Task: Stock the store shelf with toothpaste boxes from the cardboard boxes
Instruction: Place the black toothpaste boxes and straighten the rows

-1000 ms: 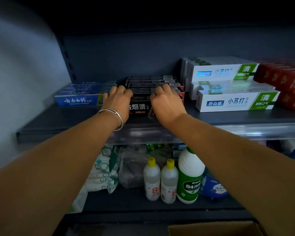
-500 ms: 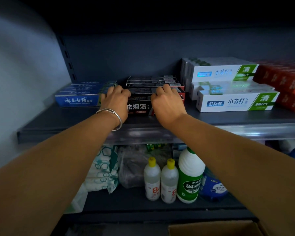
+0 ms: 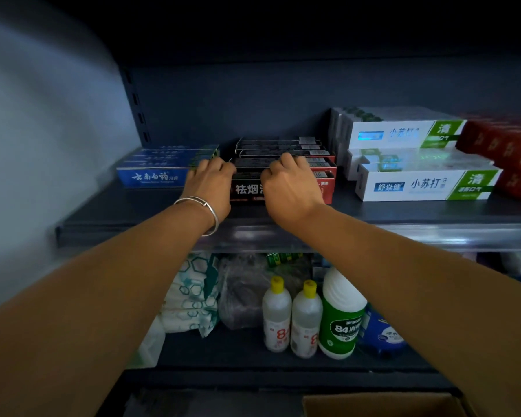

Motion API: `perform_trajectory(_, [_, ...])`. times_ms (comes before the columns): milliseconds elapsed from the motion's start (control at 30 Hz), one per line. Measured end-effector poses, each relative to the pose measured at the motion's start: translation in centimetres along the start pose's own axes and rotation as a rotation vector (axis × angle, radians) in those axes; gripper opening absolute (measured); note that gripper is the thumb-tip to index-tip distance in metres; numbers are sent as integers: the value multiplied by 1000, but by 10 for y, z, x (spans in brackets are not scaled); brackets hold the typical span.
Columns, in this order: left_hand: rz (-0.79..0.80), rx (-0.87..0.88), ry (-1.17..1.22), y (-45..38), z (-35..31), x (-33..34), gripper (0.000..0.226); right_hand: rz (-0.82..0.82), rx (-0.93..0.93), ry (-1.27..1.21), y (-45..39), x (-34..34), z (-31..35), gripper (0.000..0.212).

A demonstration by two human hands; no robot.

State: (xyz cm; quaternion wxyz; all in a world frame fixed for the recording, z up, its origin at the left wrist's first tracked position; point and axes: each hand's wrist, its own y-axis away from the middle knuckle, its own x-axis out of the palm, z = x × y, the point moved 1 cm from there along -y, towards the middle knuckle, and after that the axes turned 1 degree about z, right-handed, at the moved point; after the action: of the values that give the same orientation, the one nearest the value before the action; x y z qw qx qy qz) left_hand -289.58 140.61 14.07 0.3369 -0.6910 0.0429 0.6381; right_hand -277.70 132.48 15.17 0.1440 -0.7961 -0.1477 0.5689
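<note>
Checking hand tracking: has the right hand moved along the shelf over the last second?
No real shift. The right hand stays on the front black toothpaste box, just as far left of the white and green toothpaste box.

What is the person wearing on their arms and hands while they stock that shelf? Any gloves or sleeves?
No gloves and no sleeves show: both forearms are bare as far as the picture reaches. The left hand has a thin silver-coloured bangle round the wrist, with a small raised clasp or joint on top. The right hand and its wrist carry nothing visible, no ring, watch or band.
</note>
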Motion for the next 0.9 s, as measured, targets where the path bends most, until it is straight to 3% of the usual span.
perform_trajectory(233, [50,-57,6,0,42,-4,52,39,-1,-13,-32,-4,33,39])
perform_trajectory(400, [85,-111,-13,-8,76,1,51,172,35,16,-63,0,53,56])
perform_trajectory(767, [118,-229,11,-37,146,22,68,517,80,51,-144,14,88,55])
perform_trajectory(900, [114,-317,53,-45,169,29,73,576,136,53,-162,21,90,63])
